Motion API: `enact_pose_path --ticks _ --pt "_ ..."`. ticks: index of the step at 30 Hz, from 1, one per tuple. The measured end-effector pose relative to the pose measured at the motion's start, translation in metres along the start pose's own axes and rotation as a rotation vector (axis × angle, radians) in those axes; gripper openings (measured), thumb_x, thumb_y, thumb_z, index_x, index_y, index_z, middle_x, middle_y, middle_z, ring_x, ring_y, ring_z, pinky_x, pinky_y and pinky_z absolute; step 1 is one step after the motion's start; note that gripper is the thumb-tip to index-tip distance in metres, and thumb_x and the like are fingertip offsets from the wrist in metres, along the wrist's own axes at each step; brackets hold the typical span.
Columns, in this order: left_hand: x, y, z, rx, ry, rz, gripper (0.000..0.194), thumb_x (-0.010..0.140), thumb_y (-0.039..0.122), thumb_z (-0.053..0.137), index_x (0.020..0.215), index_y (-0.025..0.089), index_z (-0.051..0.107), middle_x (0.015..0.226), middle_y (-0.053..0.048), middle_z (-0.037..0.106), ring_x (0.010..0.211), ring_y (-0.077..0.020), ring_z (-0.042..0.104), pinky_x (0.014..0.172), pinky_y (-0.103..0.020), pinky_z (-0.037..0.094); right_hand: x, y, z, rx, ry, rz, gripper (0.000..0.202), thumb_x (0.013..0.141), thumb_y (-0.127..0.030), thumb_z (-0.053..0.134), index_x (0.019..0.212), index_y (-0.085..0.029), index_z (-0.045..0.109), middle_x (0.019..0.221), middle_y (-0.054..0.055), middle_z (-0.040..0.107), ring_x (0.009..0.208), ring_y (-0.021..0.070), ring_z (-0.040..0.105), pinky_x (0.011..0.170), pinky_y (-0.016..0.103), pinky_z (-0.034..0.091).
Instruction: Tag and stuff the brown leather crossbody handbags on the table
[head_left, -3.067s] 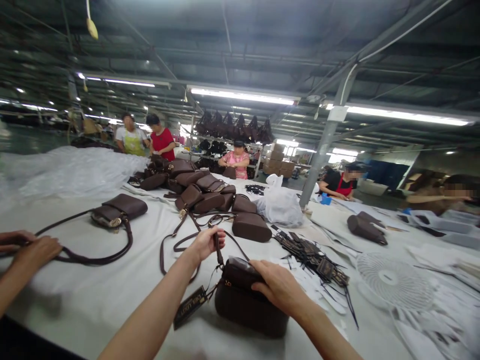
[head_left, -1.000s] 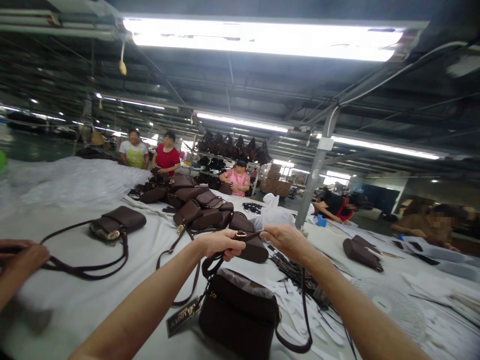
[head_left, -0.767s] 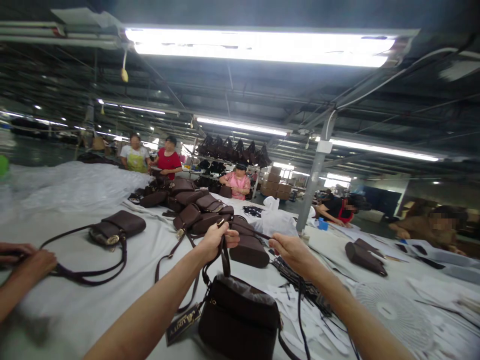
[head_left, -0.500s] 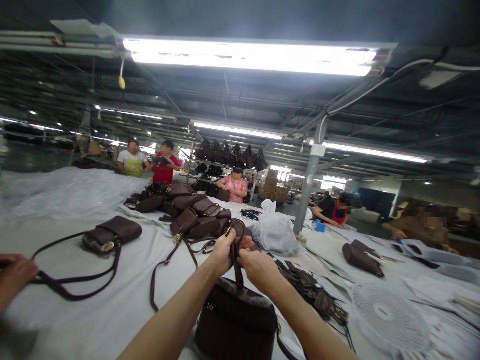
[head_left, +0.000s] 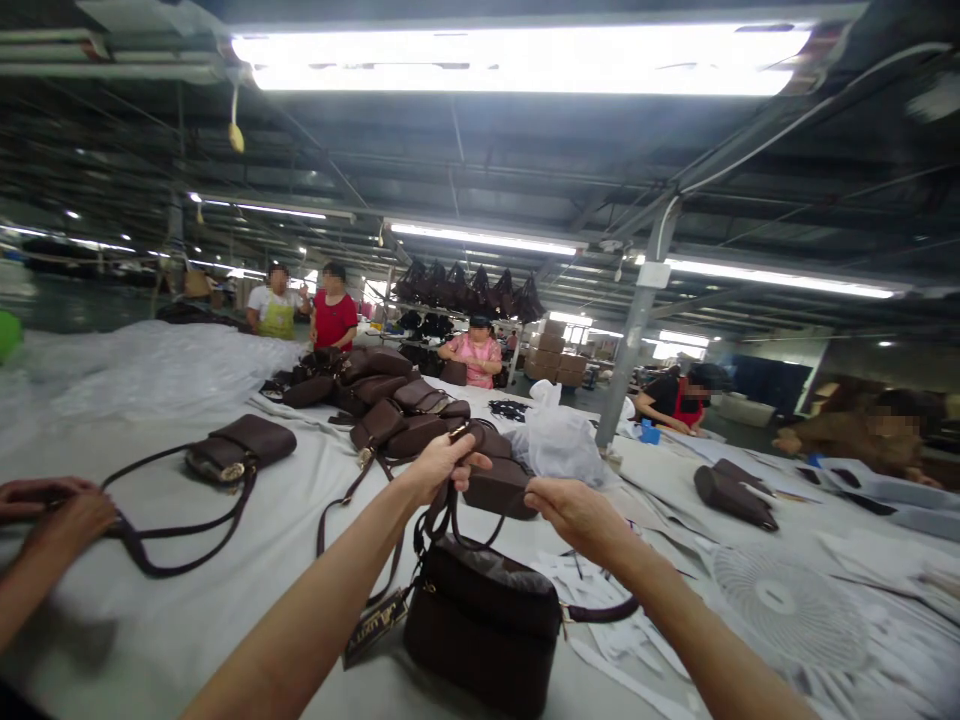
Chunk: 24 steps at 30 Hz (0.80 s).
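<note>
**Strap pinched in my left hand above the open brown bag**

Nearest me, the brown bag stands upright toward the tabletop's near edge, its top open on clear plastic. A printed tag hangs at its left side, and a dark handle reaches out from its right side, partly behind my right forearm.

Above the bag, my left hand has its fingers clamped on the strap, near a gold buckle. My right hand is just beside, fingertips together; I cannot tell whether anything thin sits between them (the view is soft there).

White strips lie right of the bag, with a round white grille farther toward the right edge. Toward the left edge, another person's hands are at the strap of a second bag.

Beyond my hands, a pile of brown bags lies beside a white plastic bag; a folded brown bag is well apart, to the right. Past the far edge, a person in pink is below hanging dark bags.
</note>
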<state>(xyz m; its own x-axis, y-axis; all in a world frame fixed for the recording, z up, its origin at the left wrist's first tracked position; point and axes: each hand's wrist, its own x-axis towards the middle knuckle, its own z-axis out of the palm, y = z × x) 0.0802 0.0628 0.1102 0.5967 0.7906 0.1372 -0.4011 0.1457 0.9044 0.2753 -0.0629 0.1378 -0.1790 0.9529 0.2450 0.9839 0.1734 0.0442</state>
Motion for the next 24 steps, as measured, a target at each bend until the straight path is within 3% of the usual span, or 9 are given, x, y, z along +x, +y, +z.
enact_pose_path --ticks 5,8,11,12,14,16,19,21,24 --pt "-0.013 -0.008 0.037 0.227 -0.193 -0.051 0.032 0.067 0.027 0.077 0.079 0.018 0.049 0.05 0.01 0.045 0.036 -0.0037 0.035 0.037 -0.017 0.031 0.022 -0.031 -0.008 -0.014 -0.01 0.045 0.028 0.096 -0.032 0.043 0.095 -0.02 0.069 0.089 0.01 0.073 0.084 0.0228 0.068 0.064 0.025 0.041" --pt "-0.015 -0.002 0.039 0.498 -0.31 -0.086 0.036 0.06 0.019 0.075 0.084 0.019 0.049 0.059 0.009 0.052 0.041 -0.0045 0.041 0.038 -0.017 0.033 0.024 -0.028 -0.009 0.04 -0.033 0.08 0.028 0.092 -0.034 0.05 0.084 -0.017 0.07 0.078 0.01 0.072 0.071 0.0207 0.068 0.059 0.025 0.042" --pt "-0.011 0.004 0.036 0.731 -0.404 -0.142 0.034 0.06 0.018 0.07 0.086 0.02 0.048 0.06 0.008 0.054 0.043 -0.0068 0.044 0.038 -0.017 0.034 0.018 -0.015 -0.014 0.102 -0.058 0.108 0.021 0.086 -0.033 0.06 0.093 -0.016 0.07 0.075 0.006 0.071 0.065 0.0178 0.065 0.057 0.024 0.043" --pt "-0.008 0.005 0.035 0.76 -0.413 -0.157 0.034 0.06 0.019 0.07 0.085 0.02 0.048 0.058 0.008 0.052 0.043 -0.0074 0.044 0.037 -0.017 0.033 0.016 -0.011 -0.016 0.133 -0.052 0.102 0.029 0.081 -0.032 0.065 0.105 -0.015 0.067 0.081 0.007 0.072 0.069 0.0181 0.066 0.059 0.024 0.044" --pt "-0.002 0.006 0.033 0.837 -0.433 -0.184 0.035 0.059 0.021 0.071 0.084 0.02 0.047 0.057 0.009 0.05 0.043 -0.008 0.044 0.036 -0.017 0.032 0.012 -0.005 -0.021 0.231 -0.031 0.048 0.064 0.072 -0.029 0.073 0.131 -0.014 0.052 0.107 0.011 0.07 0.082 0.0195 0.066 0.066 0.025 0.047" --pt "0.003 0.005 0.035 0.901 -0.455 -0.203 0.038 0.057 0.022 0.074 0.084 0.021 0.048 0.058 0.008 0.051 0.043 -0.0083 0.044 0.036 -0.018 0.032 0.01 -0.004 -0.024 0.34 -0.019 -0.03 0.081 0.074 -0.031 0.072 0.145 -0.015 0.036 0.128 0.014 0.061 0.091 0.0202 0.064 0.072 0.028 0.048" --pt "0.007 0.003 0.041 0.953 -0.476 -0.187 0.038 0.057 0.022 0.073 0.087 0.02 0.051 0.059 0.009 0.051 0.043 -0.0079 0.043 0.037 -0.018 0.032 0.012 -0.011 -0.022 0.347 0.007 -0.075 0.051 0.087 -0.032 0.056 0.135 -0.018 0.05 0.12 0.012 0.066 0.094 0.0208 0.064 0.077 0.029 0.046" --pt "0.007 0.003 0.045 0.962 -0.485 -0.161 0.034 0.059 0.021 0.071 0.087 0.02 0.052 0.058 0.009 0.049 0.043 -0.0078 0.042 0.038 -0.018 0.031 0.015 -0.015 -0.017 0.263 0.04 -0.041 0.033 0.088 -0.03 0.054 0.118 -0.019 0.063 0.104 0.009 0.072 0.09 0.0214 0.064 0.073 0.028 0.043" --pt "0.004 0.004 0.046 0.95 -0.502 -0.133 0.03 0.06 0.022 0.069 0.086 0.019 0.054 0.059 0.008 0.049 0.043 -0.0081 0.042 0.039 -0.02 0.031 0.018 -0.013 -0.009 0.203 0.085 -0.038 0.021 0.088 -0.03 0.056 0.102 -0.021 0.069 0.09 0.006 0.073 0.08 0.0191 0.064 0.066 0.025 0.04"
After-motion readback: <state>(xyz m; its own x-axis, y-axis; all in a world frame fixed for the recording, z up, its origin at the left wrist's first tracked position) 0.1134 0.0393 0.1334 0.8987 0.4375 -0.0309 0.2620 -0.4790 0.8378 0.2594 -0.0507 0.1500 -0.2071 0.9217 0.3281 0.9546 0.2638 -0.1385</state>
